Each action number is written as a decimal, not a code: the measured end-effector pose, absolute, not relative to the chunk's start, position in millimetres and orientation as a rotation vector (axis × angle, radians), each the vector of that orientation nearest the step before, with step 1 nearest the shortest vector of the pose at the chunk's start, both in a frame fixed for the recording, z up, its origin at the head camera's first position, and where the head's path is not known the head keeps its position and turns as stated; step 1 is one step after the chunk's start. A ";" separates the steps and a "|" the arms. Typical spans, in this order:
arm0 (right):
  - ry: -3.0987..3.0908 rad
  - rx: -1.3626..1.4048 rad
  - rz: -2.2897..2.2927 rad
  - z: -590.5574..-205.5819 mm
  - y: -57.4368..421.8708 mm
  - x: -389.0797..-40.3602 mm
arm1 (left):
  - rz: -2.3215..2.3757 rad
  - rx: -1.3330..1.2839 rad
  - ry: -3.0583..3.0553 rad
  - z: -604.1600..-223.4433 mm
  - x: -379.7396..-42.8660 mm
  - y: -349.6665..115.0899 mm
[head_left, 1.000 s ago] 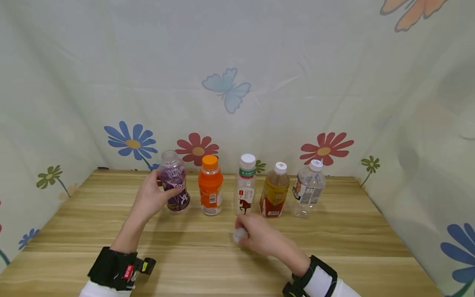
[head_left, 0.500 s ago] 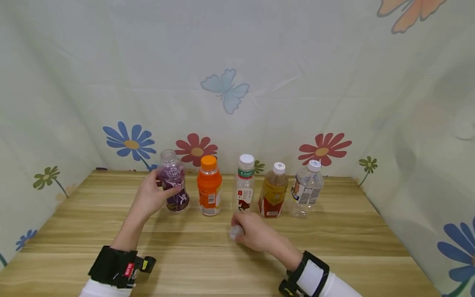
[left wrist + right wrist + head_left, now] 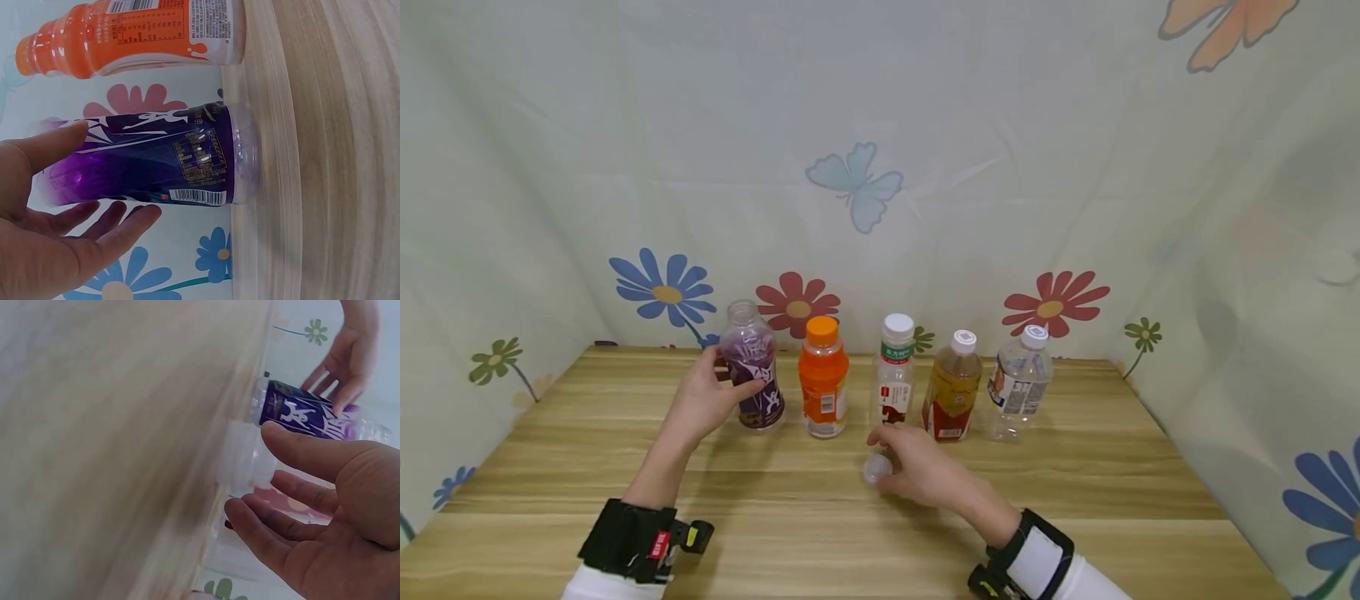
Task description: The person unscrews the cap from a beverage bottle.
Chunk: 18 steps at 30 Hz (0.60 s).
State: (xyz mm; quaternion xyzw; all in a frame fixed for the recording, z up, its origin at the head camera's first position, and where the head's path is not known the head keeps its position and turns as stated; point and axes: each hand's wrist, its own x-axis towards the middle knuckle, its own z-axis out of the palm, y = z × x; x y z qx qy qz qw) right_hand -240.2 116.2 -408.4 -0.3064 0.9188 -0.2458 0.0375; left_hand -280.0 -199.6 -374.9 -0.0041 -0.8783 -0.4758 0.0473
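My left hand (image 3: pixel 703 396) grips a purple-labelled bottle (image 3: pixel 752 375), thumb on one side and fingers on the other. The bottle stands upright on the table with its clear neck uncapped. In the left wrist view the same purple bottle (image 3: pixel 144 156) shows its barcode. A translucent whitish cap (image 3: pixel 877 468) sits on the table in front of the middle bottle. My right hand (image 3: pixel 921 467) is around this cap with its fingers spread. The right wrist view shows the cap (image 3: pixel 245 456) between thumb and fingers, a gap visible beside the fingertips.
To the right of the purple bottle stand an orange bottle (image 3: pixel 823 379), a clear white-capped bottle (image 3: pixel 895 367), a tea-coloured bottle (image 3: pixel 953 387) and a clear labelled bottle (image 3: pixel 1021 379). A flower-printed curtain (image 3: pixel 1000 100) rises behind the wooden table (image 3: pixel 760 533).
My right hand has shifted slightly left with the cap, then its fingers have loosened from it. The left hand stays on the purple bottle, almost unmoved.
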 end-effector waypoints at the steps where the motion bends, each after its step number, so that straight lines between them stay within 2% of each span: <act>1: 2.819 -0.935 -0.762 -407.2 118.3 -239.7 | -1.455 -0.007 -2.677 -375.3 -280.4 -199.8; 18: 3.082 -0.800 -1.140 -364.6 168.9 -233.0 | -1.403 -0.046 -2.635 -364.1 -273.3 -197.9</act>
